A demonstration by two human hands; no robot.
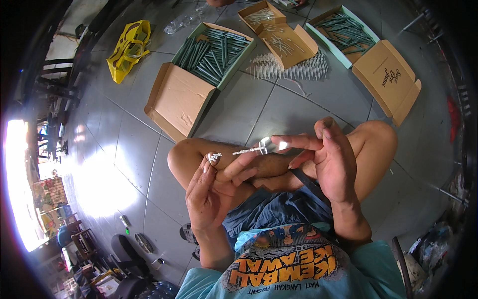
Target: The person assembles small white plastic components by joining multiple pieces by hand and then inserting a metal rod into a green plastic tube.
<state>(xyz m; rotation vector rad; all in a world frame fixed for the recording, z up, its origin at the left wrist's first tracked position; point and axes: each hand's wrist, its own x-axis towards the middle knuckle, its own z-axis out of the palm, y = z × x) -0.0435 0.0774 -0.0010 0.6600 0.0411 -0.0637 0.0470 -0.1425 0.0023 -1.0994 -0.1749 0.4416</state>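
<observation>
A clear plastic strip with white print (247,150) stretches between my hands, above my crossed legs. The thumb and fingers of my left hand (211,192) pinch its left end. At the other end the strip curls and shines against the index fingertip of my right hand (333,169). The right thumb is raised away from that finger, and the fingers are spread. Whether the film sticks to the right fingertip or only touches it, I cannot tell.
Ahead on the grey tiled floor stand two open cardboard boxes of dark green pen-like sticks (214,55) (346,32). Between them, a smaller carton (294,35) holds thin pale sticks, beside a rack of upright slim pieces (311,70). A yellow bag (129,50) lies far left.
</observation>
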